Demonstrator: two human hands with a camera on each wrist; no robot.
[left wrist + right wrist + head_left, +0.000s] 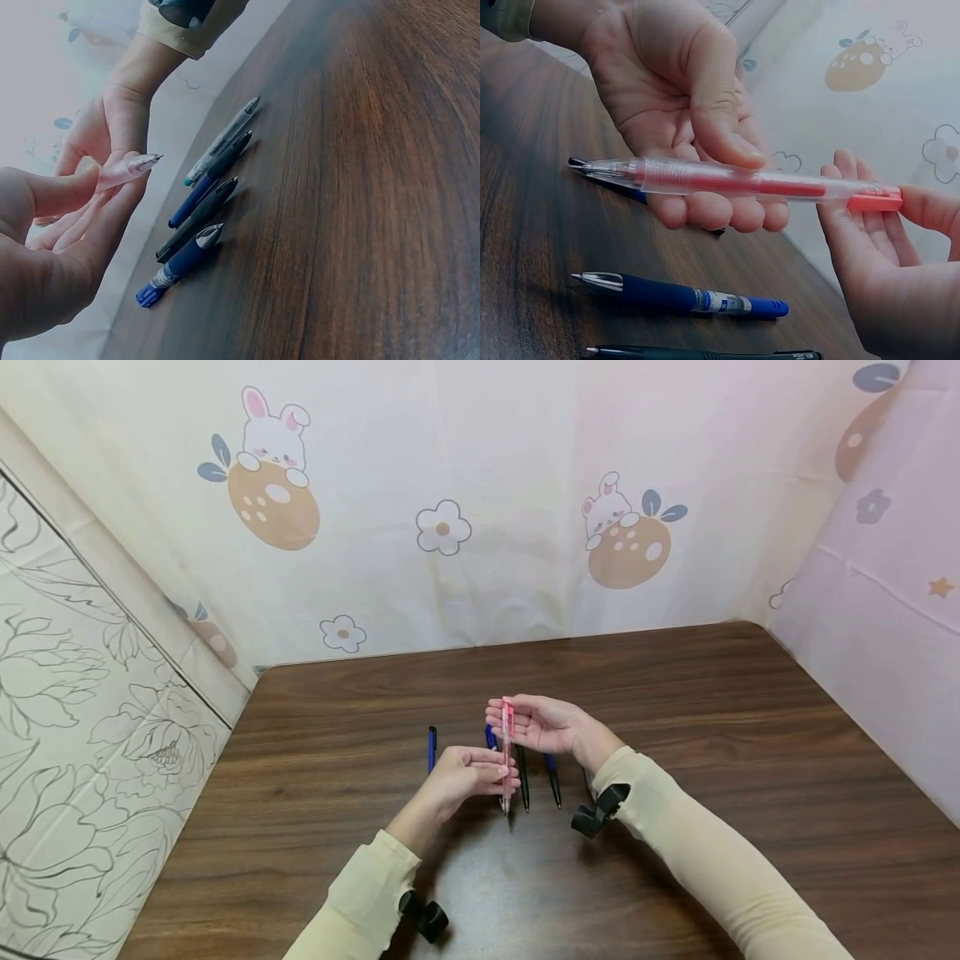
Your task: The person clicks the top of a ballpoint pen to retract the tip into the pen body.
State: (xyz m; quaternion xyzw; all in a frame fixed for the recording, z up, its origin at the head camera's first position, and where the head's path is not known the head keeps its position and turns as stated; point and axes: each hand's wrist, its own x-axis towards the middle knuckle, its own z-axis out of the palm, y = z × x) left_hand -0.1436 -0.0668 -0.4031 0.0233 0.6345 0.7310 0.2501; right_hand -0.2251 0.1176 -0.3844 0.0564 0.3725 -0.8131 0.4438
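A clear-barrelled pen with a red refill and a pinkish-red clip (742, 182) is held up over the table. My left hand (468, 771) pinches the barrel, thumb on top and fingers beneath, toward the metal tip. At the clip end, my right hand (551, 724) has its thumb on the pen's end and its fingers behind it. Below lie a blue pen with a silver tip (180, 264), a black pen (198, 217), a dark blue pen (210, 180) and a clear pen with a teal end (223, 142).
Another blue pen with a black end (432, 747) lies to the left of the row. All rest on a dark wood table (315, 827). A printed curtain (510, 585) hangs along the table's back edge, and a flower-patterned panel (97, 727) stands at the left.
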